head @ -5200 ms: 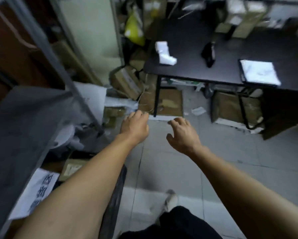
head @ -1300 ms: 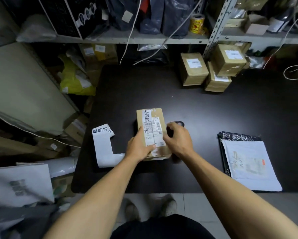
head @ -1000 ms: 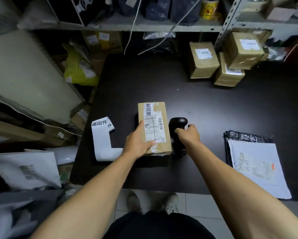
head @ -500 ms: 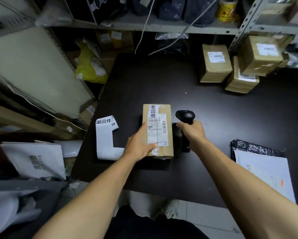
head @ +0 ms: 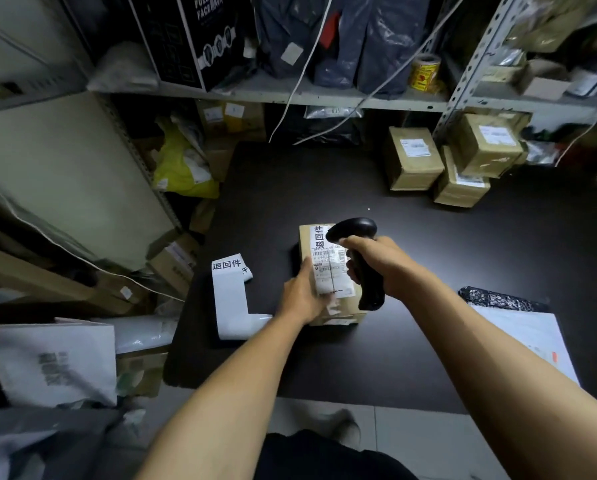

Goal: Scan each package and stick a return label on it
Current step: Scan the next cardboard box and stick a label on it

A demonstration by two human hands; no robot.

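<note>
A small brown cardboard package (head: pixel 328 275) lies on the black table (head: pixel 428 258), its top bearing a white shipping label and a strip with black characters. My left hand (head: pixel 302 296) grips its near left side. My right hand (head: pixel 376 261) is closed around the handle of a black barcode scanner (head: pixel 363 261), held over the package's right edge with its head pointing left over the label. A white strip of return labels (head: pixel 231 299) lies to the left of the package.
Three taped cardboard boxes (head: pixel 449 161) stand at the table's back right. A white mailer on a black bag (head: pixel 529 334) lies at the right. Metal shelving (head: pixel 290 95) with bags, a tape roll (head: pixel 425 72) and hanging cables runs behind. Parcels clutter the floor at left.
My right hand has picked the scanner up off the table and lifted it over the package. My left hand has stayed on the package.
</note>
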